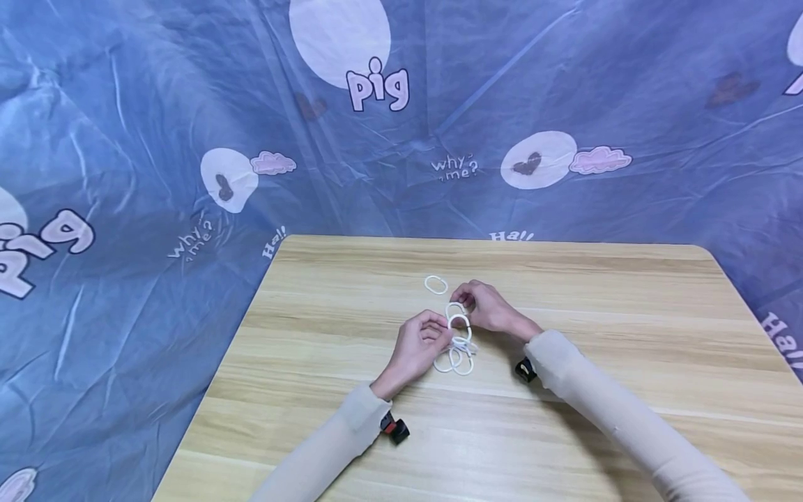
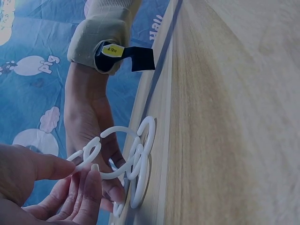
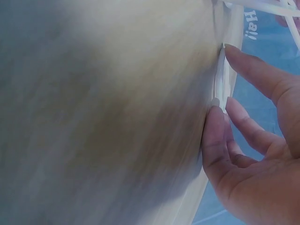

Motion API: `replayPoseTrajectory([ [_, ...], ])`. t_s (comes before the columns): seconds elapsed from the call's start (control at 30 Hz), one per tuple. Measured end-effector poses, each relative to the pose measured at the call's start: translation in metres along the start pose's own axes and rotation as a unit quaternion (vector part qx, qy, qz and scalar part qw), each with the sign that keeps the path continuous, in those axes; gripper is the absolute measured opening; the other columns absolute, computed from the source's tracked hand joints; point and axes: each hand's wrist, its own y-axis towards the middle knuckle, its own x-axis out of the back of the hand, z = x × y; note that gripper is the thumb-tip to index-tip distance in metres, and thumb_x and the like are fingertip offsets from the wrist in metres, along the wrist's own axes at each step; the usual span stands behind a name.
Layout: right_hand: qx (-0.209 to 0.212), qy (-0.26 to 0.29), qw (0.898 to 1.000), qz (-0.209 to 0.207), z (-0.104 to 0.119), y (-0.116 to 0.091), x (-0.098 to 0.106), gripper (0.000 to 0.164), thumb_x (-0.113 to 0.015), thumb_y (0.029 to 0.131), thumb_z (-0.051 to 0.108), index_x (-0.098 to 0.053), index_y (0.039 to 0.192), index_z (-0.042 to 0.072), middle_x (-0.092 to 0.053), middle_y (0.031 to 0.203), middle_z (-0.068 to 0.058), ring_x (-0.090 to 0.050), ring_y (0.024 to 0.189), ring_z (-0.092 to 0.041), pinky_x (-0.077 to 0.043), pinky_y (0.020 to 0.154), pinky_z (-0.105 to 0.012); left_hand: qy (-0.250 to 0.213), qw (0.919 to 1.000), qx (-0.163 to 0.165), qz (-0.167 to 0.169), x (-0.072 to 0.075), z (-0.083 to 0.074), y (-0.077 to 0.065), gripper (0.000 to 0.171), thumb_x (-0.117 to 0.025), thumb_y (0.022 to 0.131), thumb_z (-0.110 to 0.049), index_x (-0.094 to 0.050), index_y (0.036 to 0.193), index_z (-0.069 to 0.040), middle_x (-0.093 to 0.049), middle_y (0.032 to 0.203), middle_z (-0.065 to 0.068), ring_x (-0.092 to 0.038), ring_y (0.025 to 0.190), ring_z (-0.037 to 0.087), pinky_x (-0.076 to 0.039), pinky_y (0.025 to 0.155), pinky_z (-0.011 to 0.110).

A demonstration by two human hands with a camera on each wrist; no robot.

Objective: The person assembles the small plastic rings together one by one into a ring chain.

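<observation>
My left hand (image 1: 419, 345) pinches a white plastic ring (image 1: 470, 331) between thumb and index finger. Several linked white rings (image 2: 152, 131) hang from it, the lower ones touching the table; a small gap shows in one ring's loop. Just beyond, my right hand (image 1: 486, 307) has its thumb and fingers at opposite ends of another white ring (image 3: 219, 77), which appears edge-on close to the tabletop. From the head view, part of that ring is hidden behind the fingers. A single loose ring (image 1: 426, 281) lies farther back, left of the right hand.
The wood-grain table (image 1: 627, 314) has rounded back corners. A blue printed cloth (image 1: 401, 188) hangs behind it and along its left side. Each wrist carries a small black camera mount (image 1: 396, 430) below its light sleeve.
</observation>
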Motion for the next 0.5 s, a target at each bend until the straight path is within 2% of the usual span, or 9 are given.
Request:
replayPoseTrajectory([
  [0.27,-0.019,0.025,0.999,0.016,0.0,-0.001,0.0,0.047,-0.09,0.066,0.015,-0.062,0.102,0.004,-0.066,0.089,-0.01,-0.06,0.08,-0.018,-0.053,0.074,-0.026,0.005,1.0,0.0,0.0,0.0,0.001,0.0,0.019,-0.065,0.088,0.003,-0.061,0.105,0.012,-0.068,0.096,0.031,-0.068,0.085,0.046,-0.056,0.066,0.013],
  [0.5,-0.035,0.041,0.998,0.021,-0.001,-0.004,0.0,0.049,-0.087,0.07,0.015,-0.06,0.11,0.004,-0.067,0.094,-0.011,-0.061,0.083,-0.018,-0.054,0.076,-0.026,0.011,0.9999,0.006,-0.004,-0.003,0.029,0.01,0.02,-0.065,0.089,0.0,-0.062,0.107,0.009,-0.068,0.098,0.029,-0.068,0.086,0.044,-0.055,0.065,0.012],
])
